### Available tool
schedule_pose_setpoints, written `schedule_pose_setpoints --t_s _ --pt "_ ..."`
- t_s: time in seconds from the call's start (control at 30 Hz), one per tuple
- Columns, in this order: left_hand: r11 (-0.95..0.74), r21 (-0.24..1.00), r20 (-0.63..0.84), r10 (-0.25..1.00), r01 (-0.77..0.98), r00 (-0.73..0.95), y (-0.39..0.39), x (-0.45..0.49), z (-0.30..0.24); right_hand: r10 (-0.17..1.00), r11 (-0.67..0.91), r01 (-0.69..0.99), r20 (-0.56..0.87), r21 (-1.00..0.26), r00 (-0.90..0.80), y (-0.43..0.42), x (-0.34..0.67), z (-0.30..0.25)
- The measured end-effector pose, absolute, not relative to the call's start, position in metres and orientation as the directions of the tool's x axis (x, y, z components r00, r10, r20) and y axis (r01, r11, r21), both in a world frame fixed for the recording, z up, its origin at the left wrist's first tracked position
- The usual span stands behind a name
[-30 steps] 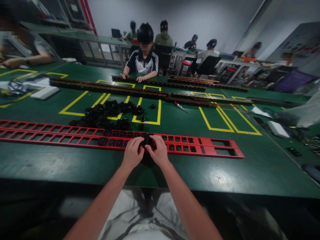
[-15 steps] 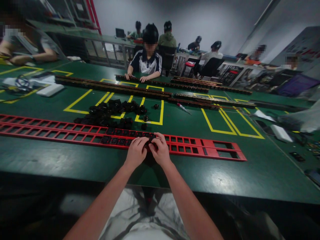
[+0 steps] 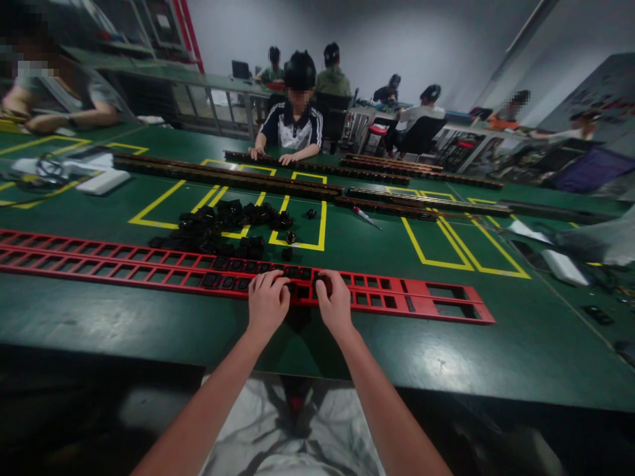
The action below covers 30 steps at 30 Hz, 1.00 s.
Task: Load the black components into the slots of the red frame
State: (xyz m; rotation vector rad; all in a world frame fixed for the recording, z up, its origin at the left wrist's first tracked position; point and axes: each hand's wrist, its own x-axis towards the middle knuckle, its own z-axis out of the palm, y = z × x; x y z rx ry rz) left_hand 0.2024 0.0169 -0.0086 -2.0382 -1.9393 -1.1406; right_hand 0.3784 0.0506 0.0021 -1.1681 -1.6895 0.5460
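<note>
Two long red metal frames point(image 3: 426, 301) with rows of rectangular cut-outs lie side by side along the near part of the green table point(image 3: 496, 344). Black sockets point(image 3: 233, 283) fill several cut-outs near the middle. My left hand point(image 3: 268, 303) rests on the near frame, fingers curled and pressed onto the fitted sockets. My right hand point(image 3: 336, 303) sits a little to the right, fingers bent over a black socket point(image 3: 321, 281) at the frame. A pile of loose black sockets point(image 3: 228, 221) lies just beyond the frames.
Long dark strips point(image 3: 223, 175) run across the table's middle, with a screwdriver point(image 3: 364, 216) beside them. A person point(image 3: 295, 125) works opposite; another person's arm point(image 3: 59, 119) rests at far left. White boxes point(image 3: 102, 181) point(image 3: 558, 266) lie at both sides. Yellow tape marks the table.
My hands were pressed together over one spot on the near frame; now they are apart, the right one shifted right along the frame. The view has tipped slightly.
</note>
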Motion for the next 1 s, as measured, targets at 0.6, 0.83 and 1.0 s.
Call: schedule_pose_setpoints --t_s 0.6,0.83,1.0 --pt "-0.190 0.499 0.545 0.827 0.845 -0.136 0.016 0.202 -0.006 0.727 0.630 0.502 0.677 -0.593 -0.113 0.041 0.379 -0.008" --pt "-0.171 0.500 0.535 0.832 0.849 -0.148 0.016 0.203 -0.006 0.750 0.614 0.505 0.649 -0.607 -0.132 0.043 0.379 -0.015" --pt "-0.173 0.500 0.540 0.828 0.848 -0.149 0.017 0.202 -0.008 0.767 0.611 0.496 0.617 -0.617 -0.177 0.044 0.379 -0.019"
